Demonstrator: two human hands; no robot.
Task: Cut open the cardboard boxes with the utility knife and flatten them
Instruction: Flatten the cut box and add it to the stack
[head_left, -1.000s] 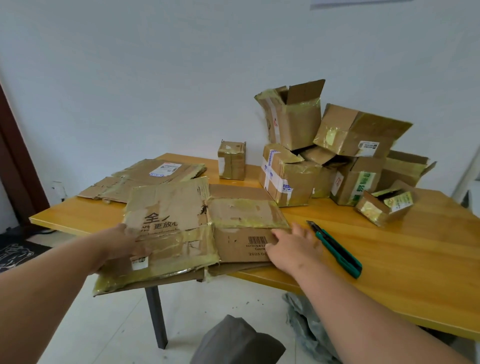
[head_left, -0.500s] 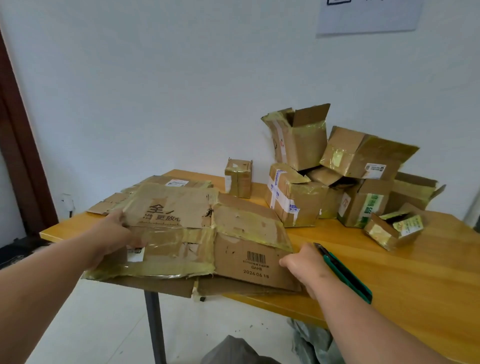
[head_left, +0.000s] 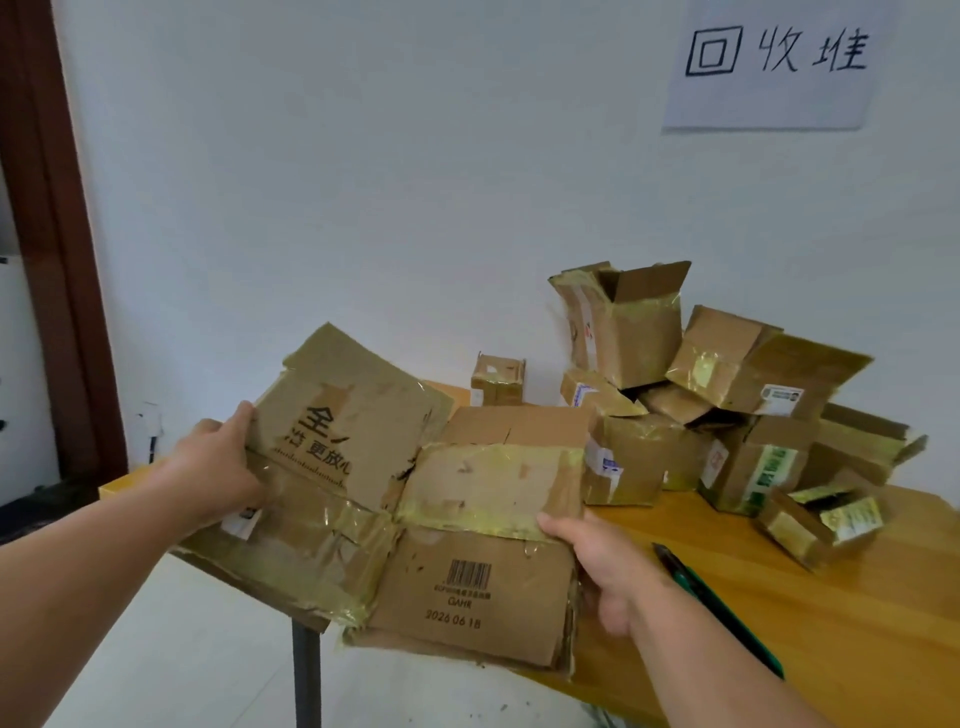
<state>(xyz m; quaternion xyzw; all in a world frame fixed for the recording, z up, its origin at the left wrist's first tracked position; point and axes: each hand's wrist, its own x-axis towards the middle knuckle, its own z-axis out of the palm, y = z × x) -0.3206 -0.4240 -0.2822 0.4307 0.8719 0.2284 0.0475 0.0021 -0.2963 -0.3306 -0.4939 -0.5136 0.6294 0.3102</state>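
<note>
Lifted since the earlier frames, the flattened brown cardboard box with yellowed tape and a printed barcode (head_left: 415, 519) now tilts up off the orange wooden counter (head_left: 857, 623), held in the air over the counter's near left corner; half a second ago it lay nearly flat.

Risks, as judged. The sheet is large, creased and held only at its two side edges, so it may fold at the taped centre seam or slip from one side. Swinging it toward the heap of unopened taped brown cardboard boxes (head_left: 727, 405) at the back of the counter could knock one off. The green-handled utility knife (head_left: 722, 603) lies on the counter just beside the right forearm; a sweep of arm or sheet could push it over the near edge. Whether its blade is out cannot be told.

Grip. The left hand (head_left: 218, 467) clasps the left edge, thumb on the printed face. The right hand (head_left: 597, 561) pinches the right edge near the tape band.

Appearance. The cardboard is worn, with torn flaps, glossy peeling tape, black printed characters on the left panel and a date beneath the barcode.
</note>
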